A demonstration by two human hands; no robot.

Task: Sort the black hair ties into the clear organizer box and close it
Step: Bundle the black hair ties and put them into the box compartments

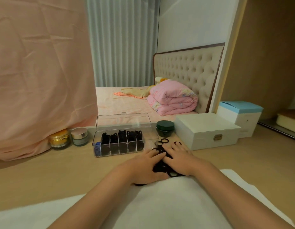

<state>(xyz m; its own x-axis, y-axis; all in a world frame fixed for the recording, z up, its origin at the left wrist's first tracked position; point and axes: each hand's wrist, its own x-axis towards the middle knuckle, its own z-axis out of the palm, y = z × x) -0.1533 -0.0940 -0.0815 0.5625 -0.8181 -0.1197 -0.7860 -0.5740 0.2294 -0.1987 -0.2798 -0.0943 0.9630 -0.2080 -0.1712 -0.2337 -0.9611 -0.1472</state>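
Tabletop (60,176): left hand (146,166), right hand (181,159) flat-fingered on 1 hair-tie pile (160,167); 1 organizer (120,147).

Most of the heap of black hair ties (160,168) lies covered by the left hand (147,165) and right hand (180,160). The left thumb is out of sight underneath, so whether it pinches a tie I can't tell. The gold jar (59,140) is half buried under the pink cloth (41,80). The blue bits (97,148) in the left end compartment of the organizer box (120,150) are too blurred to name. The label on the pale jar (79,137) is unreadable, and the cream thing (289,121) at far right is cut off by the edge
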